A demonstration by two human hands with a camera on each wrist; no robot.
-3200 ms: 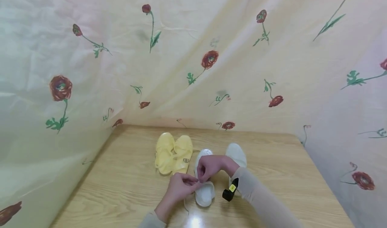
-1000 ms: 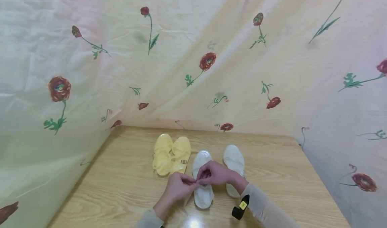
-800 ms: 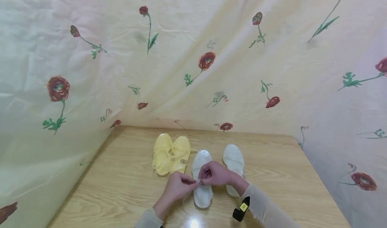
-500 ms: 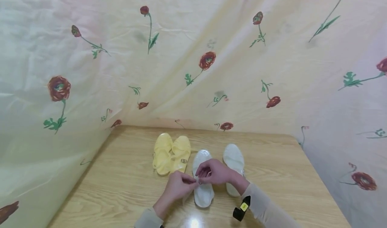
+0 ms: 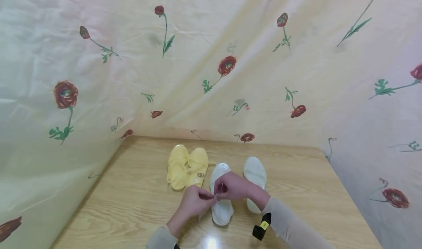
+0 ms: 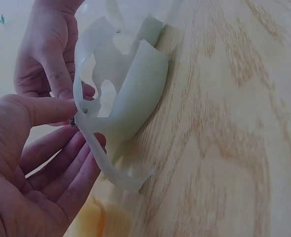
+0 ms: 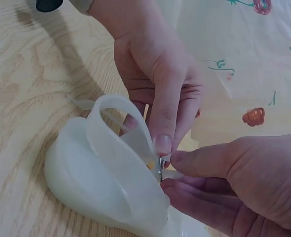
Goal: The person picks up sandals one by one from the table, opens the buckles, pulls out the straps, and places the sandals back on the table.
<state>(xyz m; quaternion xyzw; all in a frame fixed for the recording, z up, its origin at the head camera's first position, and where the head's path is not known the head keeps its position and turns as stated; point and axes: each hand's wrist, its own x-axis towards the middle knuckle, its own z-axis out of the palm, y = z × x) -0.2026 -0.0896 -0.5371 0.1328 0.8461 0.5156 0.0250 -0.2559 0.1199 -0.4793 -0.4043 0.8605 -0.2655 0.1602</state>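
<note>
The left hand [image 5: 194, 202] pinches a strap [image 6: 123, 181] of the white sandal [image 5: 221, 216] on the counter [image 5: 303, 197]; the right hand [image 5: 234, 186] pinches it at the metal buckle [image 7: 161, 169]. Yellow sandals [image 5: 178, 161] lie just left, another white sandal [image 5: 255, 171] near on the right.

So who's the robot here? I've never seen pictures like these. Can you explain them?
There's no robot, just a person's left hand and right hand. The widest picture comes from a camera on the person's head, looking forward and down. The two close-up ones come from the wrists, one each. On the wooden table are two yellow shoes side by side, then a white shoe, and another white shoe further right. Flowery cloth hangs behind. Both hands are at the white shoe nearer the yellow pair, pinching its strap beside a little metal buckle.
</note>
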